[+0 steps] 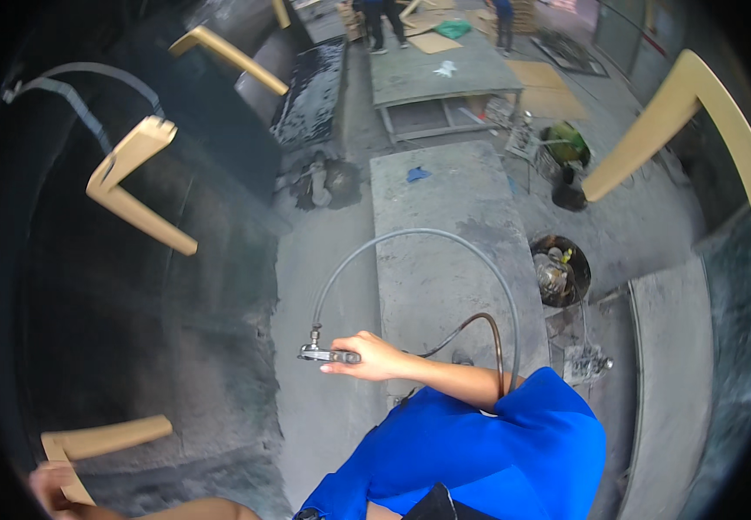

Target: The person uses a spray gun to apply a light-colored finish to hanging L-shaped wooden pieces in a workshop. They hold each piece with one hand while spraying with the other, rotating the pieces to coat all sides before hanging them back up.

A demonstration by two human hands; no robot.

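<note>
My right hand [370, 356] is closed around the handle of a metal spray gun [330, 354], whose nozzle points left. A clear grey hose [419, 232] rises from the gun and arcs back toward my blue sleeve, and a dark brown hose [490, 325] loops beside it. At the lower left, my left hand [52, 487] is blurred and wraps the lower bar of a pale L-shaped wooden piece [111, 438]. Another such angled wooden piece [137, 195] hangs from a grey strap [89, 113] above it.
More angled wooden pieces hang at the upper left [232, 59] and right [657, 139]. A dark panel [176, 329] lines the left. Ahead are a grey bench [432, 204] with a blue scrap, a grey table [445, 78], and a round bin [560, 270]. Two people stand far back.
</note>
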